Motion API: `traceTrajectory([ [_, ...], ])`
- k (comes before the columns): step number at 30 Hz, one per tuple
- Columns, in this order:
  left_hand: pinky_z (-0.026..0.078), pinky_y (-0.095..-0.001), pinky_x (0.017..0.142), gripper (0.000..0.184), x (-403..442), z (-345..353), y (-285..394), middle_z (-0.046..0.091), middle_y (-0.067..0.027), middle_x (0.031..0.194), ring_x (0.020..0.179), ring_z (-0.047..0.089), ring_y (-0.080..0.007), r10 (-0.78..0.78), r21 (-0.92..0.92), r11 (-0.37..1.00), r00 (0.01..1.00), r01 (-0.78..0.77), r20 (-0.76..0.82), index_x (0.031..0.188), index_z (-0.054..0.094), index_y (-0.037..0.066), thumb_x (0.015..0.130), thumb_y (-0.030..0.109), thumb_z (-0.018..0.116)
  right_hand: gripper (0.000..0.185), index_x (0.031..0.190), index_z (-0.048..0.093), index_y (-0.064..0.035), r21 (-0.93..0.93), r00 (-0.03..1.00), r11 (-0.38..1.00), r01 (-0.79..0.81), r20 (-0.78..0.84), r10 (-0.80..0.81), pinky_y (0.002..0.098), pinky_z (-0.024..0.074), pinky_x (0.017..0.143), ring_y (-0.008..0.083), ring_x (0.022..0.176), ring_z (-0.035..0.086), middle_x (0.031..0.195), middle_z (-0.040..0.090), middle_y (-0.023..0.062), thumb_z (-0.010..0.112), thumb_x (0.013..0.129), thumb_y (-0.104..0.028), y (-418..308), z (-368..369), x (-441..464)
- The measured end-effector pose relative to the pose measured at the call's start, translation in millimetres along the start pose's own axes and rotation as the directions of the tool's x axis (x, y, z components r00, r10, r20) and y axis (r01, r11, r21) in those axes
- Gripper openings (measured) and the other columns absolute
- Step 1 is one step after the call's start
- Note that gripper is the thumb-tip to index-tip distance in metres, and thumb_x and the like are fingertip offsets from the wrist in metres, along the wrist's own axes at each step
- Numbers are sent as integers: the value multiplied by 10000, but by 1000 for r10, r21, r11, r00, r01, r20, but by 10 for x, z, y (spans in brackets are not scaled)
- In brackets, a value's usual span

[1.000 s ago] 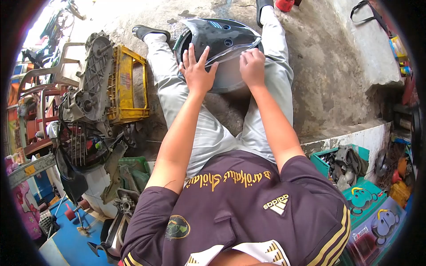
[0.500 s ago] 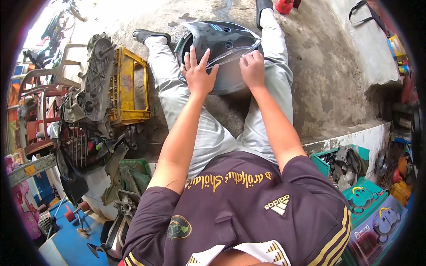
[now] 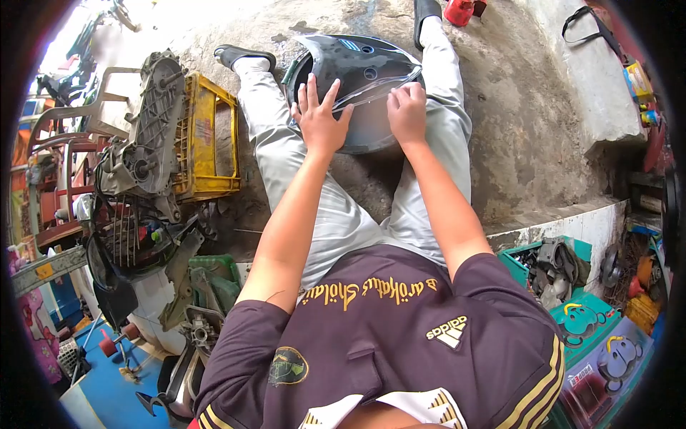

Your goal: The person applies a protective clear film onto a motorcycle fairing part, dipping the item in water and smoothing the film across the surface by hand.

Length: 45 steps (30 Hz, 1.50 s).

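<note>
A glossy black panel (image 3: 336, 61) with two round holes and a blue-striped mark lies over a dark round basin (image 3: 371, 139) between the legs. Spread over the panel's lower left part is my left hand (image 3: 319, 118), its fingers apart and its palm down. At the lower right edge my right hand (image 3: 407, 111) is closed, with fingers curled together; what they hold, if anything, is hidden. Clear, shiny film or a wet sheen runs along the panel's lower edge between the hands.
To the left stand a yellow crate (image 3: 207, 182) and a metal engine casing (image 3: 153, 118). A green bin (image 3: 582, 250) of parts is at the lower right, beside a low tiled ledge (image 3: 604, 214). A red object (image 3: 459, 11) sits at the top.
The panel and basin have shifted very slightly down and right in view. Both hands keep nearly the same pose and place.
</note>
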<state>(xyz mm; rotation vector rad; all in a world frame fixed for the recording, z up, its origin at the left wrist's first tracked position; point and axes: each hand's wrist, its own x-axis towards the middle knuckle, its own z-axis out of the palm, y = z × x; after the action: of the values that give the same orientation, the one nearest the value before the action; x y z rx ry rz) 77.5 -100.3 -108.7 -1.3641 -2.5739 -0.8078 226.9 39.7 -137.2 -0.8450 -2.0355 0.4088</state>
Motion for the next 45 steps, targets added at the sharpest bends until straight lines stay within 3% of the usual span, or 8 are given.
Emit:
traceTrajectory([
  [3, 214, -627, 1224, 621, 4, -14, 9, 307, -127, 1721, 1569, 278, -387, -1, -2, 1000, 1000, 1, 3, 1472, 625, 336, 882, 451, 782, 83, 927, 742, -20, 23, 994, 996, 82, 64, -84, 455, 507, 870, 330, 955, 613, 1037, 611, 120, 767, 854, -51, 38, -22, -11],
  [5, 217, -627, 1223, 619, 1, -12, 26, 307, -126, 1721, 1568, 280, -386, -3, -4, 1000, 1000, 3, 0, 1471, 625, 335, 883, 449, 781, 102, 954, 752, -14, 88, 993, 990, -113, -17, 114, 449, 517, 876, 336, 990, 622, 1076, 627, 129, 771, 858, -46, 44, 38, -12],
  [29, 257, -566, 1205, 632, 10, -40, 4, 331, -169, 1701, 1543, 323, -386, 28, 36, 999, 1000, -27, -5, 1474, 623, 311, 880, 445, 792, 105, 982, 754, 13, 64, 993, 997, 51, 107, -58, 442, 537, 871, 358, 1000, 657, 1068, 647, 166, 750, 893, -41, 26, -62, 18],
  [31, 257, -567, 1204, 630, -3, -43, 9, 333, -170, 1700, 1544, 321, -386, 27, 34, 999, 1000, -27, -4, 1474, 623, 311, 881, 444, 790, 83, 946, 739, 0, 69, 989, 994, -78, 134, 69, 448, 531, 885, 346, 992, 649, 1037, 646, 149, 757, 871, -31, 63, -72, 29],
  [35, 256, -574, 1203, 618, -3, -35, -9, 336, -167, 1700, 1545, 319, -384, 27, 21, 999, 999, -27, -16, 1474, 622, 312, 890, 436, 781, 67, 913, 737, 3, 103, 964, 986, 129, 218, -149, 446, 533, 886, 351, 996, 654, 1029, 654, 157, 759, 863, -36, 16, -98, 8],
  [37, 256, -575, 1202, 612, 2, -28, -5, 337, -163, 1700, 1544, 322, -384, 25, 10, 1000, 999, -25, -21, 1472, 624, 311, 893, 432, 778, 71, 911, 734, 11, 90, 973, 990, 113, 189, -128, 446, 534, 883, 353, 995, 654, 1022, 654, 158, 757, 867, -38, 102, -100, 35],
  [39, 256, -576, 1202, 606, -17, -42, -2, 338, -159, 1701, 1543, 325, -384, 17, 7, 1000, 999, -17, -27, 1470, 627, 310, 895, 428, 776, 79, 924, 737, 19, 59, 981, 989, -135, 150, 124, 444, 537, 874, 352, 995, 654, 1018, 653, 157, 752, 876, -42, 143, -121, 68],
  [45, 269, -581, 1195, 593, -4, -28, -8, 346, -151, 1699, 1534, 342, -386, 24, -7, 1000, 999, -24, -43, 1456, 642, 305, 893, 426, 784, 82, 929, 748, 21, 97, 992, 995, 36, 119, -48, 435, 552, 837, 348, 939, 674, 1031, 669, 153, 766, 864, -27, 58, -150, 74],
])
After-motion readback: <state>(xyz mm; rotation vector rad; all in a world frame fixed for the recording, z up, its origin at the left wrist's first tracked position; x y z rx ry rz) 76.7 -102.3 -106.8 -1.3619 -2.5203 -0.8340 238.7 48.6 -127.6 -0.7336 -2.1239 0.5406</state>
